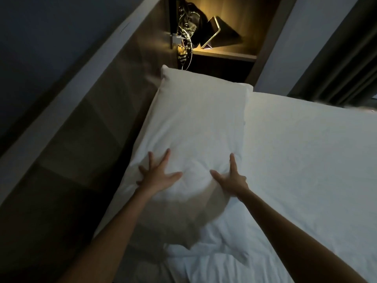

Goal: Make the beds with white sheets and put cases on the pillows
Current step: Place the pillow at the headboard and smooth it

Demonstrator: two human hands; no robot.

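White pillow [195, 129] lies on the bed's white sheet [306, 160], its long side against the wooden headboard [81, 139]. Left hand [157, 176] and right hand [230, 180] press its near half, fingers [164, 159] splayed wide and flat, gripping nothing.

bed [306, 160] in white sheet, white pillow [193, 123] lying at its head

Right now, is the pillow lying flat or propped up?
Propped up: the pillow leans on the headboard, with shadow under its lower end on the sheet; left hand and right hand press it.
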